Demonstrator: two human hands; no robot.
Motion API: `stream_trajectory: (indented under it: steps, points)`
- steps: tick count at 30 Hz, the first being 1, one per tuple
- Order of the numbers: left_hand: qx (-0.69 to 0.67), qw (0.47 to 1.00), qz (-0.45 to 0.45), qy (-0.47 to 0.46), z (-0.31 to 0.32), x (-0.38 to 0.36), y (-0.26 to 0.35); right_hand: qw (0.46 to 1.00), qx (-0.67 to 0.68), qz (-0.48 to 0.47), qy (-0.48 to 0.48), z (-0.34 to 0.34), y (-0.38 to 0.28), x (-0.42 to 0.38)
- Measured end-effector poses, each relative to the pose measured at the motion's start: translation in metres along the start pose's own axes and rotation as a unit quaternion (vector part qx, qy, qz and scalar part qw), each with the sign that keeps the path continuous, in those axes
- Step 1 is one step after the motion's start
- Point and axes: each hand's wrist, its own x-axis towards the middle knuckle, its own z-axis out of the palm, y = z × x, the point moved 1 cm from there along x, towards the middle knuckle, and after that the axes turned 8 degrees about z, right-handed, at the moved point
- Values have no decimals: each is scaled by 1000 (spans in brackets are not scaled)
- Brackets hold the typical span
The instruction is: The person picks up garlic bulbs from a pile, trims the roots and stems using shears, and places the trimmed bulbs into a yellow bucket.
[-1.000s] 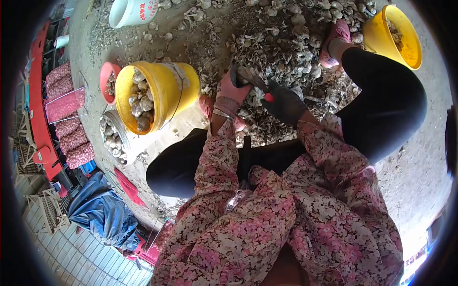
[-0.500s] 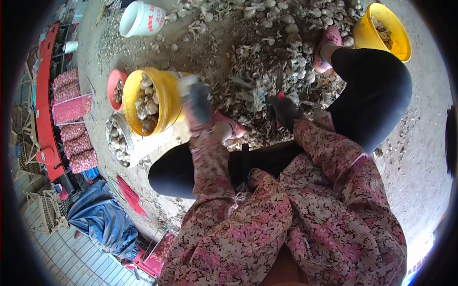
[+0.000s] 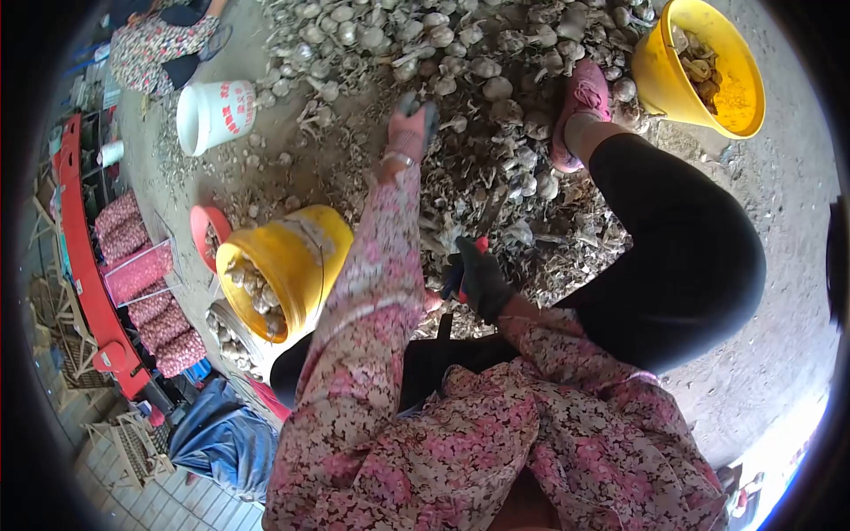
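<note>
My left hand [image 3: 412, 128], in a pink glove with grey fingers, reaches out over the near edge of a large heap of garlic bulbs [image 3: 496, 88]. Its fingers are apart, and nothing shows between them. Close to my lap, my right hand [image 3: 482, 279] wears a dark glove and is closed around a tool with a red part [image 3: 482, 243]; most of the tool is hidden, so its kind cannot be made out. Dry garlic stalks and leaves [image 3: 518, 234] lie just beyond this hand. Left of my left forearm, a tilted yellow bucket [image 3: 323, 234] holds garlic bulbs.
A second yellow bucket [image 3: 739, 88] with garlic stands at the far right, near my pink shoe [image 3: 589, 93]. On the left are a white bucket [image 3: 199, 119], a red bowl [image 3: 205, 230], filled pink mesh sacks [image 3: 164, 323] and a blue tarp [image 3: 226, 442]. Another person [image 3: 159, 53] sits farther back.
My left hand has gone from beside the yellow bucket out to the garlic heap. My right hand is now nearer my lap, still round the tool. The camera view has shifted.
</note>
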Motion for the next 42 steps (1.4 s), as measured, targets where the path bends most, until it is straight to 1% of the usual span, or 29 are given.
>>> stream_trajectory:
  steps: [1,2,3,6,8,10,11,12,14,15,17,18,20,21,22,24,25,26,27,28,30,31,32,34,35,36,38,40,42]
  points:
    - [3,1000,-5,-5,8,37,-17,1000,-5,-15,-9,4,-4,-1]
    - [205,978,49,3,16,72,-32,999,-12,-31,-18,8,-11,-2]
    - [397,912,102,9,22,91,-44,999,-7,-19,-41,12,-20,-6]
    - [497,864,48,71,54,81,-30,997,-41,-45,-41,9,-25,10]
    - [501,861,21,80,55,78,-25,996,-79,-47,-7,9,-33,14]
    - [421,905,36,57,34,88,-44,961,-233,-142,41,0,-38,31]
    - [259,965,26,8,14,102,-75,952,-274,-126,49,9,-59,12]
    - [261,965,28,11,7,86,-66,952,-274,-125,45,6,-65,14]
    - [181,981,53,-47,-4,19,-31,837,-448,-286,128,-1,-75,15]
    - [198,967,155,-40,-7,-15,-15,810,-489,-291,144,2,-85,2]
    - [250,947,197,-51,-30,-44,-32,745,-546,-351,153,-2,-90,-6]
    - [300,921,239,-64,-39,-59,-36,743,-548,-354,150,-2,-90,-10]
    - [365,901,228,-54,-39,-111,-16,709,-613,-328,120,0,-89,-20]
    - [408,881,235,-48,-44,-125,-17,690,-592,-398,123,-5,-79,-15]
    - [450,859,241,-41,-47,-141,-13,686,-593,-403,119,-10,-71,-11]
    - [427,864,263,-43,-54,-172,0,748,-560,-353,37,-14,-58,-8]
    - [202,965,163,-35,-56,-187,2,728,-573,-373,47,-10,-55,-23]
    - [-39,997,54,-28,-56,-198,4,723,-576,-380,43,-6,-53,-36]
    - [-98,989,25,-111,-74,-188,-36,733,-562,-384,11,-3,-49,-46]
    - [-102,989,33,-104,-72,-201,-26,742,-548,-386,-22,0,-43,-53]
    - [-325,939,-4,-116,-64,-226,-14,725,-581,-369,-9,0,-32,-56]
    - [-364,924,19,-114,-69,-221,-21,717,-575,-394,-28,-2,-26,-53]
    - [-368,923,24,-110,-71,-227,-24,707,-568,-418,-47,-5,-21,-52]
    - [-368,920,112,72,-70,-244,-1,713,-593,-372,-42,-7,-17,-51]
    - [-462,880,103,33,-89,-232,-18,761,-569,-311,-33,-9,-15,-49]
    - [-464,879,107,37,-97,-237,-14,804,-541,-246,-23,-11,-12,-47]
    - [-340,928,124,82,-111,-251,-11,771,-573,-277,-33,-15,-10,-43]
    - [-312,935,158,61,-126,-258,-18,624,-598,-503,-33,-5,-12,-68]
    - [-291,943,163,6,-133,-258,-28,588,-605,-534,-61,7,-13,-85]
